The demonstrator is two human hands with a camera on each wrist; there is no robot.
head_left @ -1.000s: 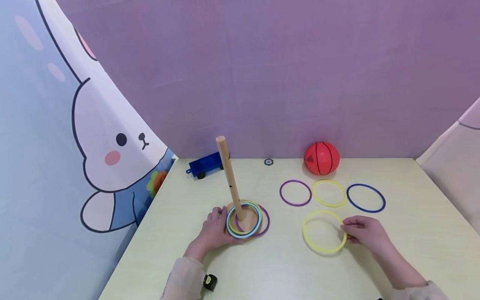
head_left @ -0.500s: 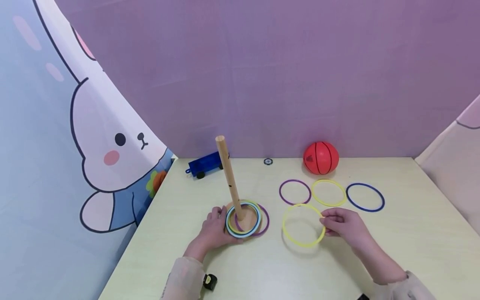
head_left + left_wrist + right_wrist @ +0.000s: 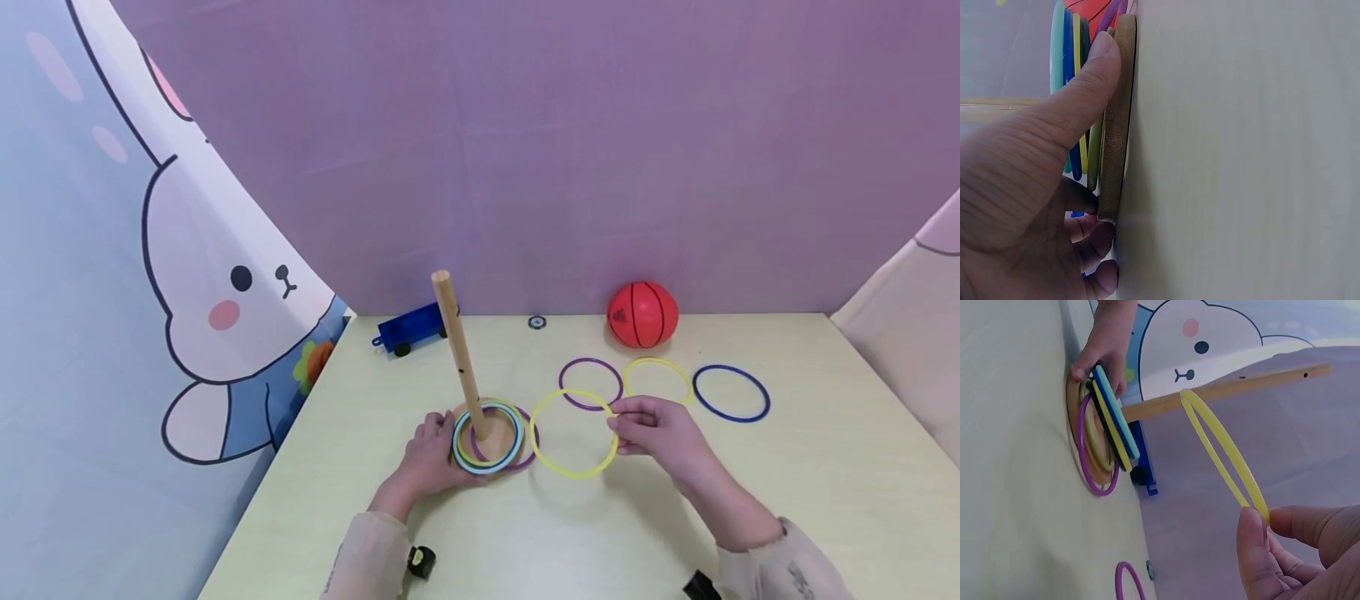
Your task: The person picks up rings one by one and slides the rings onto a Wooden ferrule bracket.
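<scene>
My left hand [image 3: 431,458] grips the edge of the round wooden base [image 3: 1119,112] of a ring-toss stand, thumb along one side and fingers on the other. Its wooden pole [image 3: 462,358] stands upright. Stacked around the pole's foot are several rings, with a light blue ring [image 3: 488,472] on top and a purple ring [image 3: 536,446] sticking out at the right. With thumb and fingertips, my right hand [image 3: 663,433] pinches a yellow ring [image 3: 576,476] by its right side. That ring hangs above the table, right of the stand, its left edge overlapping the purple one in the head view.
Behind my right hand lie another purple ring [image 3: 590,360], a second yellow ring [image 3: 658,360] and a blue ring [image 3: 731,420]. A red ball [image 3: 642,315], a small compass-like disc [image 3: 537,322] and a blue toy wagon [image 3: 411,329] stand along the back edge.
My right hand has carried the yellow ring leftward and slightly up, from the right side of the table to beside the stand. The left hand stays on the base.
</scene>
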